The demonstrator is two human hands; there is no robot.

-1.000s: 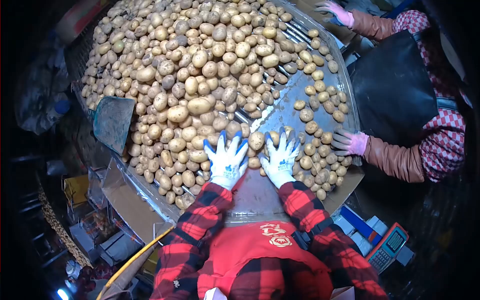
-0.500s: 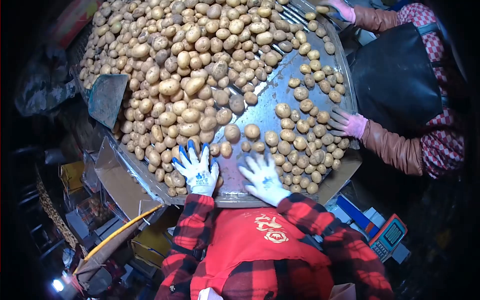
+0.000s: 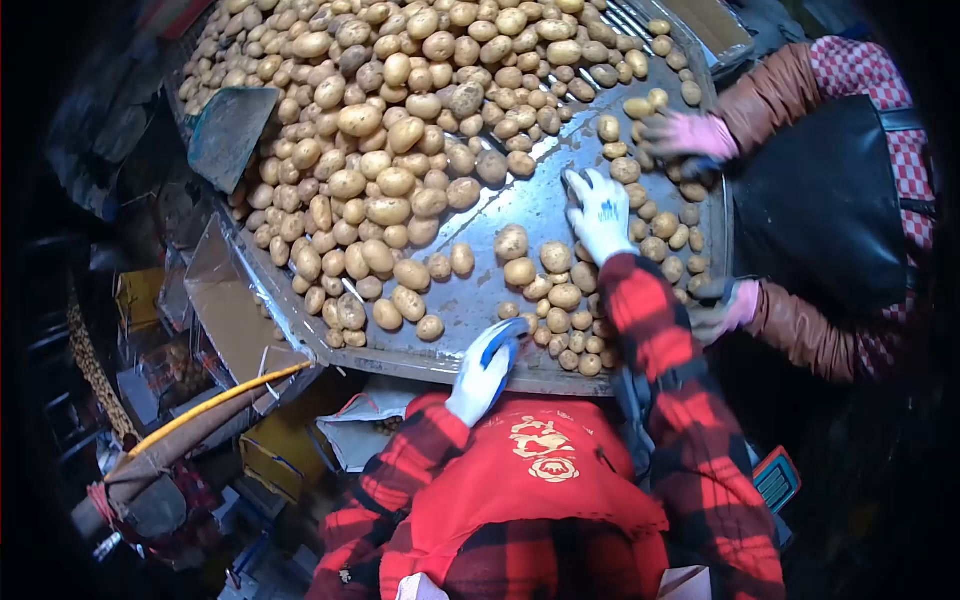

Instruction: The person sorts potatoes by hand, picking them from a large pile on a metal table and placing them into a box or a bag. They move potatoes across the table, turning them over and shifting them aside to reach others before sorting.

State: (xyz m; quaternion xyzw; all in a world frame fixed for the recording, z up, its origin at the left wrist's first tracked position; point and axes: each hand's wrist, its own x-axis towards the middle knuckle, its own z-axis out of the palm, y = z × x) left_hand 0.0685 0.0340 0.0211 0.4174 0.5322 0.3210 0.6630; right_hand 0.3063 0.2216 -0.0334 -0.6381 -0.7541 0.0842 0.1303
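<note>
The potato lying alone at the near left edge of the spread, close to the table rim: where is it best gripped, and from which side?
Probably from above, across its short width. The potato lies flat on the metal table, with bare metal toward the rim, so fingers fit either side. The left hand at the rim is nearest.
</note>
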